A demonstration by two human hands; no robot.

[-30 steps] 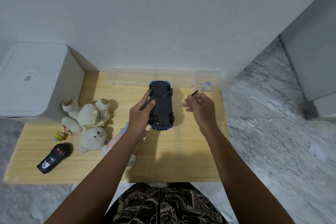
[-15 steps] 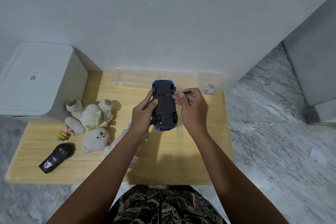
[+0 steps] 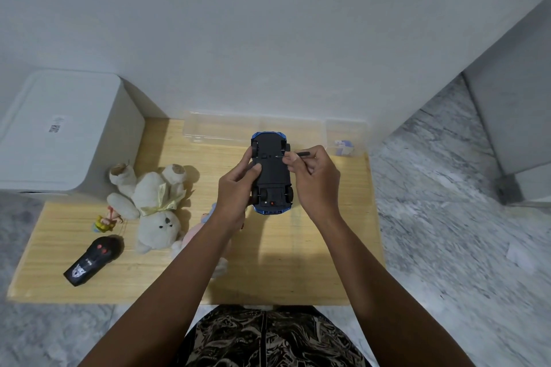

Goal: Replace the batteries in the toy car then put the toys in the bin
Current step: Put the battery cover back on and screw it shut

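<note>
A blue toy car lies upside down above the wooden table, its black underside facing me. My left hand grips the car's left side, thumb on the underside. My right hand pinches a small black screwdriver whose tip touches the underside near the far wheels. A white lidded bin stands at the table's left end. On the table lie a white teddy bear, a small colourful figurine, a black remote control and a pink soft toy partly hidden by my left arm.
A clear plastic case lies along the wall behind the car. A small clear box with blue-white contents sits at the back right corner. Marble floor surrounds the table; a grey cabinet stands at the right.
My right hand moved left from beside the car and brought the screwdriver tip onto the car's underside. The left hand kept its hold on the car.
</note>
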